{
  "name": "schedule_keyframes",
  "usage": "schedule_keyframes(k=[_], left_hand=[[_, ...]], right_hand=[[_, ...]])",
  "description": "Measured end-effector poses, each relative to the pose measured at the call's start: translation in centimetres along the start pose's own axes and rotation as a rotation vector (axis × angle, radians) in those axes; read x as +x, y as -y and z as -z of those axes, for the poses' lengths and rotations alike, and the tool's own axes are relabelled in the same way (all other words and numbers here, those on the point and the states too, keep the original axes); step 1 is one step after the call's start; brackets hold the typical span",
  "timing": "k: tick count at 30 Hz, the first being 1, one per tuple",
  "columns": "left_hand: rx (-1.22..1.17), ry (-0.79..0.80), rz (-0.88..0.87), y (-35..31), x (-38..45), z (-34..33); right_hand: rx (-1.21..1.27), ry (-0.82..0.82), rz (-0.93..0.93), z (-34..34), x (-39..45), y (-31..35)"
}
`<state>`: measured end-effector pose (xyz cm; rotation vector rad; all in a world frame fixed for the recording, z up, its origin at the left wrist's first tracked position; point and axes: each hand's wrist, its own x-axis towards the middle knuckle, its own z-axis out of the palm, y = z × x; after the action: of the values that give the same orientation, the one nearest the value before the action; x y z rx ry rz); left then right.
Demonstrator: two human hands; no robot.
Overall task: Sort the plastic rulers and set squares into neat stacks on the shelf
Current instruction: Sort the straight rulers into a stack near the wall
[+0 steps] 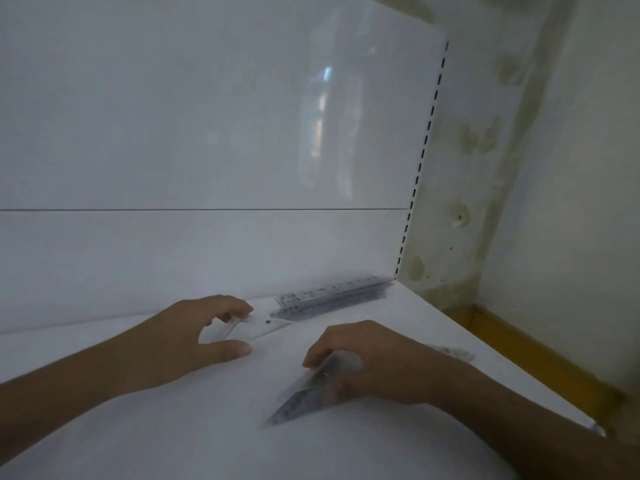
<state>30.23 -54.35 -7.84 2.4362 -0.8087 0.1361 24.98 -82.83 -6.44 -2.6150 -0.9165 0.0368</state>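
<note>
1. Currently the left hand (194,336) has its fingers curled over the wide end of a clear set square (258,328) lying flat on the white shelf (156,427), with the thumb stretched out apart from them along the near side.
2. The right hand (367,362) pinches a second set square (301,398) between thumb and curled fingers; its pointed tip aims toward the shelf's front edge and looks slightly lifted, though blur makes this uncertain.
3. A stack of rulers (332,296) lies along the shelf's back edge, reaching into the back right corner against the rear panel (207,133).
4. Another clear piece (453,353) lies near the right edge, behind the right wrist.
5. These pieces look thin, light, stiff and slick, so they will likely slide on the smooth shelf and are hard to lift from flat.
6. Gripping by an edge or corner, after tipping one side up, seems the safest hold.
</note>
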Motion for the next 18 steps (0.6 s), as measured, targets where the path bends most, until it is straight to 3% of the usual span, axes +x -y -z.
schedule_keyframes(k=[9, 18], left_hand=[[0.032, -0.079, 0.174, -3.1, -0.4, -2.0], [0.123, -0.218, 0.331, -6.2, -1.5, -5.8]], right_hand=[[-0.041, 0.055, 0.231, -0.7, 0.2, -2.1], [-0.164, -0.041, 0.466, -1.1, -0.9, -2.9]])
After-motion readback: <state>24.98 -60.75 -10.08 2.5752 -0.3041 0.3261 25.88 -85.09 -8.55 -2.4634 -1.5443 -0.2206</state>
